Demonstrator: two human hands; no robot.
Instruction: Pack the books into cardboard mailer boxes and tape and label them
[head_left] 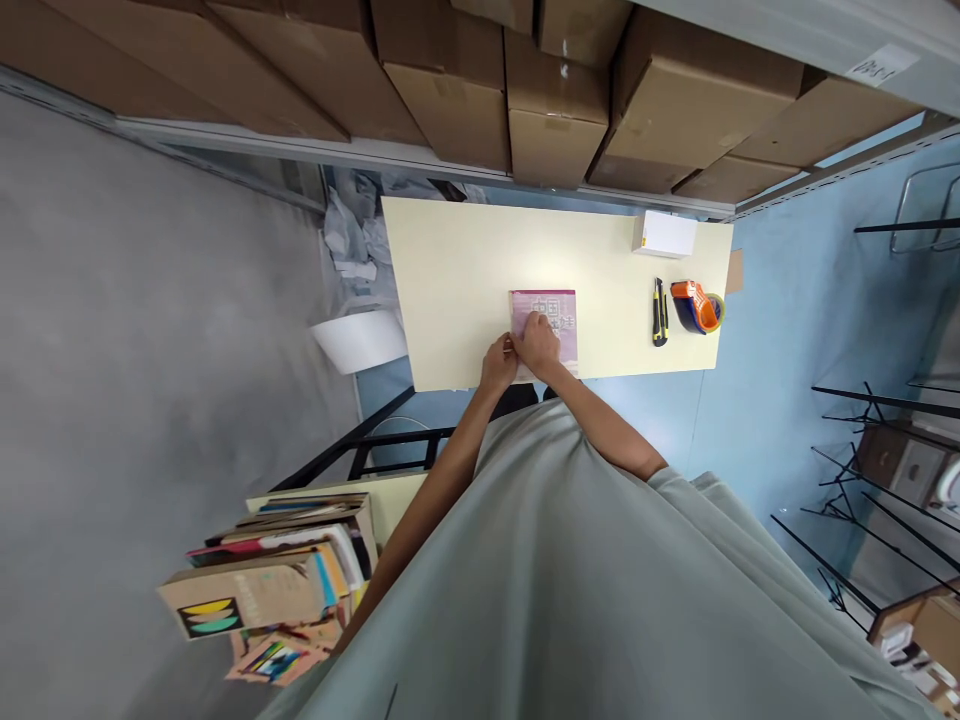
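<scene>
A book (566,338) with a pinkish-purple cover and large pale outlined characters lies flat near the front edge of the cream table (457,270). My left hand (499,362) is at its lower left edge, thumb and fingers pinched together; whatever they hold is too small to make out. Over the left part of the cover rests my right hand (538,346), its fingers bent and its thumb reaching to my left fingertips. What lies under the right fingers is hidden.
To the right on the table are a yellow-black utility knife (660,312), an orange tape dispenser (694,305) and a white box (666,234). Cardboard boxes (559,125) fill a shelf above the back edge. Stacked books (262,590) stand at lower left, a white bin (361,341) beside the table.
</scene>
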